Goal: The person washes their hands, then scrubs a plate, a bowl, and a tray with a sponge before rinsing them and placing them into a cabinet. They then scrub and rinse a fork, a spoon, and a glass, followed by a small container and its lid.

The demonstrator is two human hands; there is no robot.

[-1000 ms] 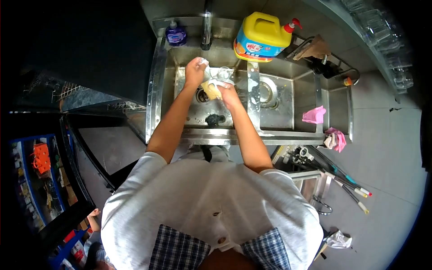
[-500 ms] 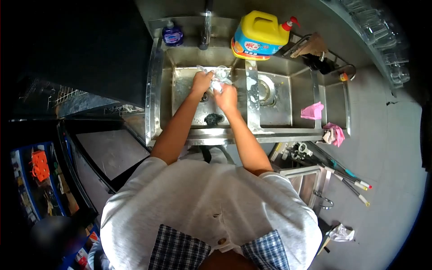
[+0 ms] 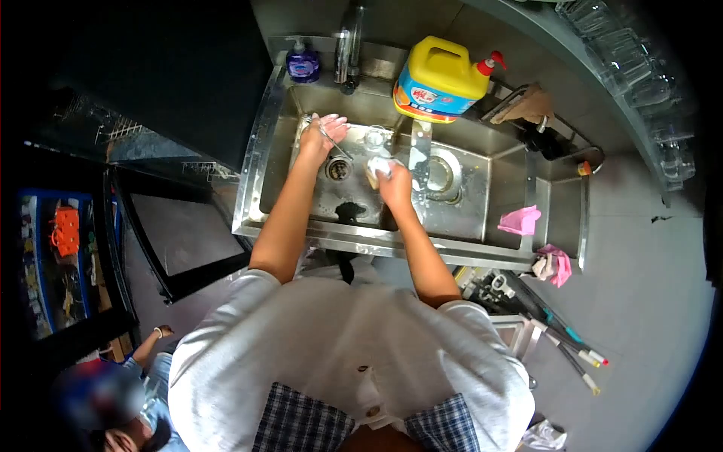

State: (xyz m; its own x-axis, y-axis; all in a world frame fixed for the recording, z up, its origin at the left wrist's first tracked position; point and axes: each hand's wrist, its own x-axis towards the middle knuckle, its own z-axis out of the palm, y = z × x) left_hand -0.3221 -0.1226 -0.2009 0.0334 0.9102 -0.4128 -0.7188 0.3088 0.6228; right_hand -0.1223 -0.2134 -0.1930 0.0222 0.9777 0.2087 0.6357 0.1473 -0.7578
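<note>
Clutching a foamy sponge (image 3: 374, 172) over the left basin (image 3: 324, 196), the right hand (image 3: 397, 188) curls its fingers round it. The left hand (image 3: 318, 137) lies spread, a thin rod (image 3: 339, 148) against it; whether pinched, I cannot tell. Characters on the yellow jug (image 3: 439, 75) and purple bottle (image 3: 303, 66) are too blurred to read.

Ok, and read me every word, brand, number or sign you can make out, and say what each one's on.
No text reads clearly.
Yellow jug: characters on its blue label, too blurred to read.
Purple bottle: markings on its front, too small to read.
</note>
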